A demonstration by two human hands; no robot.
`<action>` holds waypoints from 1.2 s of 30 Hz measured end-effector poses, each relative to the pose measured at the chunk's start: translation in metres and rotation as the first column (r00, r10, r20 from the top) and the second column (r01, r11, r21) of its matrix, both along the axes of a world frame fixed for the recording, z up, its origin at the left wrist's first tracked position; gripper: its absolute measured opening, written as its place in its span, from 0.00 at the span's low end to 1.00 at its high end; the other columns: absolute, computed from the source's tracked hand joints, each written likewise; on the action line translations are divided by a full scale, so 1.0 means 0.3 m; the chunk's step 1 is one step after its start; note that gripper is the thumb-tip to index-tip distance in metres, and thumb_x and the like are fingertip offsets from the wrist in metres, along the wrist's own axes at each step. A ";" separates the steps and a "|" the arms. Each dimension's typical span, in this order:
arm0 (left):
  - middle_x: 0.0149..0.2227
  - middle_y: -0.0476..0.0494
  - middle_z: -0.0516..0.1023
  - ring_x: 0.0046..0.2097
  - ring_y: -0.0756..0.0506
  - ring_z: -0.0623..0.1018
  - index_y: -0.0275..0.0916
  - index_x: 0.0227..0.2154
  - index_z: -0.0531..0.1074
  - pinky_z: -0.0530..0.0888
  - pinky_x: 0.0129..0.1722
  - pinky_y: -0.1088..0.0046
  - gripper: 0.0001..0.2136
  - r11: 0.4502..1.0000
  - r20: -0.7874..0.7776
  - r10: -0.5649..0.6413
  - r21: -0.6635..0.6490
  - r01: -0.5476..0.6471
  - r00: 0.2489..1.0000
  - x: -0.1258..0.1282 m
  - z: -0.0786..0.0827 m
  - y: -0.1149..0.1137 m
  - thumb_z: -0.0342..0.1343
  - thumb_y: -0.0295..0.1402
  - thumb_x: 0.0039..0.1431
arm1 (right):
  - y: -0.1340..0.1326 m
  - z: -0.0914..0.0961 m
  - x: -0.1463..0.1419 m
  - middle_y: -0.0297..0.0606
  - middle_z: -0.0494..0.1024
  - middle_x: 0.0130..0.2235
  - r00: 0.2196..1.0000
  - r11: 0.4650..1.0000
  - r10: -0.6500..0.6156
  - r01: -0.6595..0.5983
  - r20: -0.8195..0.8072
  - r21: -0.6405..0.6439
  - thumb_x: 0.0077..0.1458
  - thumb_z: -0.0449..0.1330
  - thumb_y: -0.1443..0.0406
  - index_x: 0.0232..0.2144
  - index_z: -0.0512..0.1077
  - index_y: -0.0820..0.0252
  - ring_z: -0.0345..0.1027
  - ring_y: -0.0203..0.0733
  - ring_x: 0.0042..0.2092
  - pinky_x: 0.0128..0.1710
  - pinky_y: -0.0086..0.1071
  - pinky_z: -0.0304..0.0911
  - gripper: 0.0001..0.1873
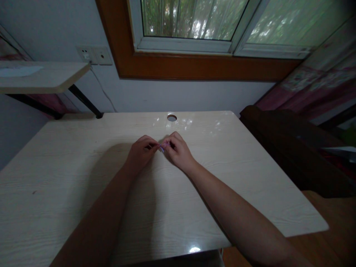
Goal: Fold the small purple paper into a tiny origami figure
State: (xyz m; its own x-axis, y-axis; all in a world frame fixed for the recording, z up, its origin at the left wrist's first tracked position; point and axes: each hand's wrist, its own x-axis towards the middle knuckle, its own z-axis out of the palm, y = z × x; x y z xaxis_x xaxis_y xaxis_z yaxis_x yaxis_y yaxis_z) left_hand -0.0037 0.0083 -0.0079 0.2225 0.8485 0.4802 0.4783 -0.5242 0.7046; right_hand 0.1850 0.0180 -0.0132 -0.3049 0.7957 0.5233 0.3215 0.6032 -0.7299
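Note:
A small, thin purple strip (162, 149) shows between my fingertips, mostly covered by them; its exact kind is too small to make out. My left hand (141, 152) pinches its left end between thumb and forefinger. On the other side, my right hand (178, 150) is closed around the rest of it, fingers curled. The two hands meet just above the pale wood-grain desk (178, 196), near its middle.
A round cable hole (171, 118) lies near the desk's back edge. A raised shelf (55, 79) on black legs stands at the back left, below a wall socket (94, 55). Dark furniture (292, 144) stands beyond the right edge.

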 end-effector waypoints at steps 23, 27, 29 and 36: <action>0.35 0.46 0.74 0.37 0.48 0.75 0.40 0.33 0.75 0.75 0.38 0.72 0.05 0.999 -0.010 -0.051 0.016 0.051 0.999 -0.005 -0.007 0.003 0.57 0.36 0.61 | -0.003 0.014 0.003 0.35 0.67 0.34 0.999 0.999 0.035 -0.035 -0.001 -0.010 0.59 0.60 0.68 0.33 0.72 0.56 0.63 0.39 0.38 0.37 0.33 0.60 0.02; 0.35 0.45 0.74 0.37 0.48 0.75 0.40 0.33 0.74 0.74 0.39 0.71 0.05 0.997 -0.033 -0.078 0.026 0.079 0.996 -0.002 -0.002 -0.004 0.56 0.34 0.62 | -0.005 0.021 0.006 0.36 0.67 0.34 0.999 0.998 0.051 -0.051 0.011 -0.027 0.58 0.60 0.69 0.32 0.72 0.57 0.64 0.40 0.37 0.36 0.33 0.60 0.03; 0.35 0.45 0.74 0.37 0.48 0.75 0.40 0.34 0.74 0.74 0.39 0.71 0.04 0.995 -0.039 -0.089 0.030 0.090 0.995 -0.002 0.001 -0.006 0.56 0.33 0.62 | -0.004 0.024 0.007 0.36 0.67 0.34 0.998 0.997 0.064 -0.064 0.009 -0.036 0.57 0.60 0.69 0.31 0.72 0.57 0.64 0.40 0.37 0.36 0.34 0.60 0.03; 0.35 0.45 0.74 0.37 0.48 0.75 0.40 0.33 0.75 0.73 0.40 0.71 0.03 0.995 -0.048 -0.091 0.036 0.093 0.995 0.000 0.002 -0.007 0.56 0.28 0.59 | -0.001 0.030 0.008 0.35 0.68 0.34 0.992 0.991 0.123 -0.124 -0.021 -0.046 0.56 0.59 0.71 0.30 0.72 0.57 0.65 0.39 0.38 0.39 0.34 0.61 0.05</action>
State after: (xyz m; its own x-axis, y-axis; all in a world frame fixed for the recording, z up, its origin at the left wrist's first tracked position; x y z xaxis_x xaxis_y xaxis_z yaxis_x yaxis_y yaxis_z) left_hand -0.0038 0.0062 -0.0074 0.3215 0.8044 0.4995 0.4581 -0.5938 0.6615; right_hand 0.1875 0.0178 -0.0042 -0.3930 0.7762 0.4930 0.2329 0.6027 -0.7633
